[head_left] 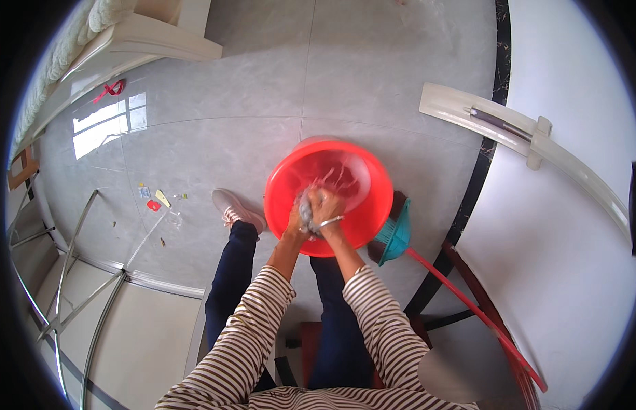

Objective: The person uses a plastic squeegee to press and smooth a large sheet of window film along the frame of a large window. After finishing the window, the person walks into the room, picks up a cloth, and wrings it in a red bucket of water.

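grey tiled floor (215,143), red basin (362,205), white wall (571,102)

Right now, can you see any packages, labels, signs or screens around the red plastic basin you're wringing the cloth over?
No signs, screens or readable labels.
Small flat scraps, possibly wrappers: on the grey tiled floor left of the basin; red, yellow and pale blue.
Red ribbon-like scrap: on the floor, far upper left.
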`<control>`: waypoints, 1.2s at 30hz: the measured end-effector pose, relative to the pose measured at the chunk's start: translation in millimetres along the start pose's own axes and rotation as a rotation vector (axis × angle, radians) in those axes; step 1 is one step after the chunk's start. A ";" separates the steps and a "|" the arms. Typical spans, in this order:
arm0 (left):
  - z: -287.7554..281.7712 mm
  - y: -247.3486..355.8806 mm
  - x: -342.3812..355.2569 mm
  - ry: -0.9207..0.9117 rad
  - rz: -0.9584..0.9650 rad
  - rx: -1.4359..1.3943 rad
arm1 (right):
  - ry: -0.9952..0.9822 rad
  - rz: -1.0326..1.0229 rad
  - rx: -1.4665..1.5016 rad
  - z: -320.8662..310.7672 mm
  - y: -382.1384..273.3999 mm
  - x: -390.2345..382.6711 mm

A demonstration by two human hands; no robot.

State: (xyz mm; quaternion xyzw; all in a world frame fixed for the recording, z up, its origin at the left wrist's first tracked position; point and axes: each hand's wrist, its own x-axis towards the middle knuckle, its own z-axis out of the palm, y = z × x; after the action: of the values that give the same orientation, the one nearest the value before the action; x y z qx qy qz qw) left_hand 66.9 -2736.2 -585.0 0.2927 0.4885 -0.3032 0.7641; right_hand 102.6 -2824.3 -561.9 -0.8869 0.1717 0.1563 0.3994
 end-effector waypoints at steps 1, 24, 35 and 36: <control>5.6 5.3 -0.4 0.005 -0.002 -0.058 | 0.051 -0.004 0.050 5.5 11.3 8.8; 7.0 26.6 -99.1 -0.171 -0.482 -0.303 | -0.007 -0.245 0.209 -142.3 -97.7 -160.9; 43.9 46.8 -142.9 0.052 -0.540 0.205 | -0.146 -0.214 0.455 -234.9 -208.7 -225.2; 60.3 56.3 -157.9 0.060 -0.550 0.267 | -0.161 -0.209 0.487 -241.1 -213.8 -227.2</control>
State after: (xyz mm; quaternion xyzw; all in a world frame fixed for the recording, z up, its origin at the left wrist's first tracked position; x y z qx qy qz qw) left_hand 89.9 -2716.8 -409.5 0.2560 0.5277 -0.5512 0.5934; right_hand 25.5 -2834.2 -175.3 -0.7622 0.0797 0.1385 0.6273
